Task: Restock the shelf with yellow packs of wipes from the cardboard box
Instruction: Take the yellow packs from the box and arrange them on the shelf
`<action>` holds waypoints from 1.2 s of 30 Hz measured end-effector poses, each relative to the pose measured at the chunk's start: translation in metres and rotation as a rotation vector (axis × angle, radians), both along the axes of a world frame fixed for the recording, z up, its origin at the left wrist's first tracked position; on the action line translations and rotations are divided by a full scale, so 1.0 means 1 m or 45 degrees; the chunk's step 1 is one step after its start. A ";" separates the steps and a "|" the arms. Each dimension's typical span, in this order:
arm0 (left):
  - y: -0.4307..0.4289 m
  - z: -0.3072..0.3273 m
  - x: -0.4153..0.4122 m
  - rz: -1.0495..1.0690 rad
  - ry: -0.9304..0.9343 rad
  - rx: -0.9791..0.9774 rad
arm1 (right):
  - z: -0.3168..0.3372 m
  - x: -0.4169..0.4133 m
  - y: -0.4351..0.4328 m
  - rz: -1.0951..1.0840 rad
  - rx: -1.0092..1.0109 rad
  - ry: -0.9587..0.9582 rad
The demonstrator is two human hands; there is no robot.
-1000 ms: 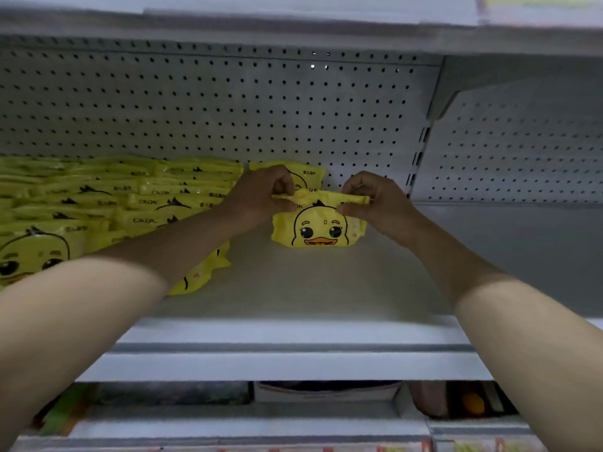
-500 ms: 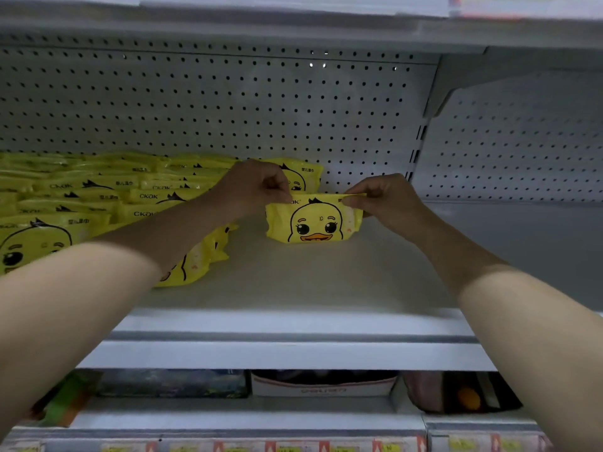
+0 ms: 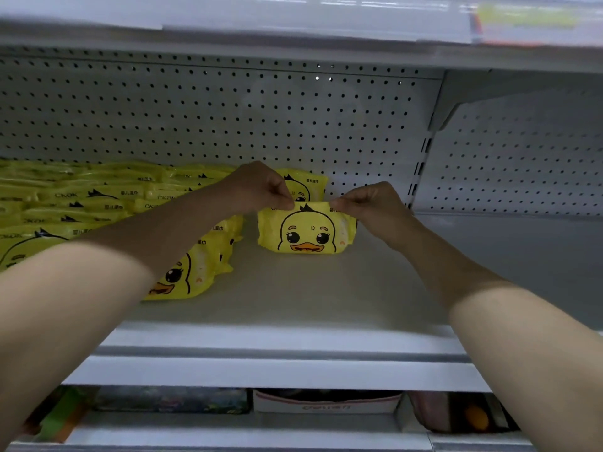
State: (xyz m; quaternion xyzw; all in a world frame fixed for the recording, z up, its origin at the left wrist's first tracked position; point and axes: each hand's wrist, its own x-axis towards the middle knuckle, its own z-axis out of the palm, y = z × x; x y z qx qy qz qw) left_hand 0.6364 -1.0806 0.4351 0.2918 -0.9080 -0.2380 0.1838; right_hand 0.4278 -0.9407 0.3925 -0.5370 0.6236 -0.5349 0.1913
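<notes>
A yellow pack of wipes (image 3: 306, 234) with a duck face stands upright on the grey shelf (image 3: 293, 298). My left hand (image 3: 257, 187) pinches its top left edge and my right hand (image 3: 372, 203) pinches its top right edge. Behind it a second upright pack (image 3: 305, 184) leans near the pegboard back wall. To the left lie stacked rows of the same yellow packs (image 3: 98, 200), with one front pack (image 3: 192, 272) partly hidden by my left forearm. The cardboard box is out of view.
The shelf right of the held pack is bare up to a slotted upright (image 3: 419, 171). An upper shelf (image 3: 293, 34) hangs overhead. The lower shelf holds a white box (image 3: 326, 402) and other dim goods.
Both hands brought the pack slightly lower and nearer on the shelf, standing it more upright; the grip at its top edge stays the same. The camera view shifted a little.
</notes>
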 end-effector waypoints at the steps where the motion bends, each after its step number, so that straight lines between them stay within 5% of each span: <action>1: -0.005 0.002 0.000 0.023 -0.004 -0.049 | -0.001 0.002 -0.007 -0.026 -0.017 0.014; 10: -0.048 -0.004 -0.010 0.139 0.131 -0.332 | -0.002 0.007 -0.068 -0.191 -0.093 0.160; 23: -0.094 -0.006 -0.022 0.206 0.220 -0.280 | 0.002 0.001 -0.107 -0.364 -0.118 0.115; 36: -0.113 -0.008 -0.034 0.212 0.122 -0.361 | 0.013 -0.015 -0.125 -0.355 0.190 0.264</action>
